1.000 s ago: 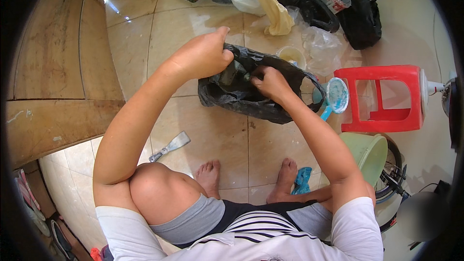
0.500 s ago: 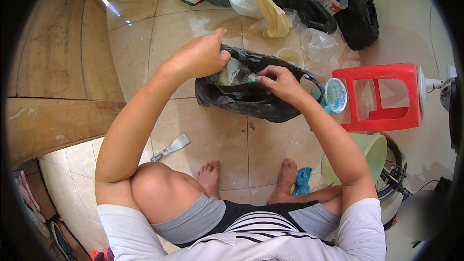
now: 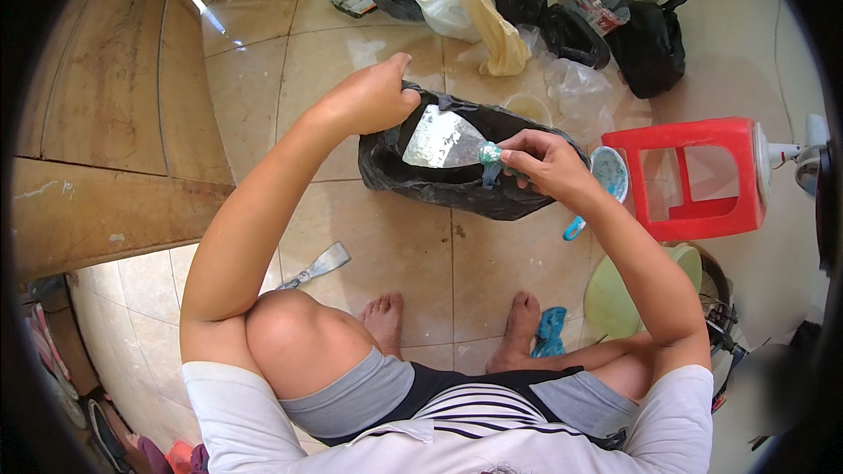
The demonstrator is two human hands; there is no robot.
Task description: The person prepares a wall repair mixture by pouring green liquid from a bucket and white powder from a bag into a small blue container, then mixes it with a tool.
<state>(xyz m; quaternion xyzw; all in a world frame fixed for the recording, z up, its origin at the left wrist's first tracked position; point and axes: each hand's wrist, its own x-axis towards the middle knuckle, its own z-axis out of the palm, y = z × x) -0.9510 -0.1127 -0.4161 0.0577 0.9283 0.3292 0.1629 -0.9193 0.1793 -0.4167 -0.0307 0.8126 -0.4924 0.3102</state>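
A black plastic bag stands on the tiles in front of me with its mouth spread. My left hand is closed on the bag's far left rim, one finger sticking out. Over the bag's mouth, my right hand grips a putty knife by its green handle. Its wide, whitish-smeared blade points left, toward my left hand. A second putty knife lies on the floor beside my left knee. What the bag holds is hidden in its dark inside.
To the right, a red plastic stool lies on its side by a paint-smeared cup and a pale green bucket. Several bags, including a black one, crowd the far wall. A wooden door stands left. A blue cloth touches my right foot.
My right hand has drawn the putty knife up out of the bag, so its blade now shows over the opening. My left hand keeps its hold on the rim.
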